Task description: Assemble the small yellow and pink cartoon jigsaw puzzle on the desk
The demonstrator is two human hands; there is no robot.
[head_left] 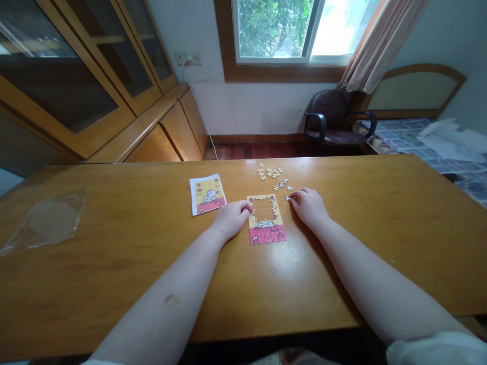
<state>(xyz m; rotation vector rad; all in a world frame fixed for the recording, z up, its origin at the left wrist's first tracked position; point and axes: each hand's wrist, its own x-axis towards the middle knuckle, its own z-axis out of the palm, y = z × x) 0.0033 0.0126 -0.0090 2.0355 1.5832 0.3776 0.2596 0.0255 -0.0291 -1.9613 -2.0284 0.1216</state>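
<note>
A partly assembled jigsaw puzzle (267,235) in yellow and pink lies on the wooden table, with a gap in its upper middle where the table shows through. My left hand (233,219) rests at the puzzle's left edge, its fingertips touching it; the fingers are closed, and whatever may be between them is hidden. To the right of the puzzle, my right hand (307,204) pinches a small puzzle piece (287,198) at the tabletop. Beyond it lie a few picture-side-up pieces (281,184) and a cluster of pale loose pieces (269,173).
A reference picture card (208,194) lies left of the puzzle. A clear plastic bag (49,219) is flat on the table (129,284) at far left. Past the table stand a glass-door cabinet (125,96), a brown armchair (333,119) and a bed (414,137).
</note>
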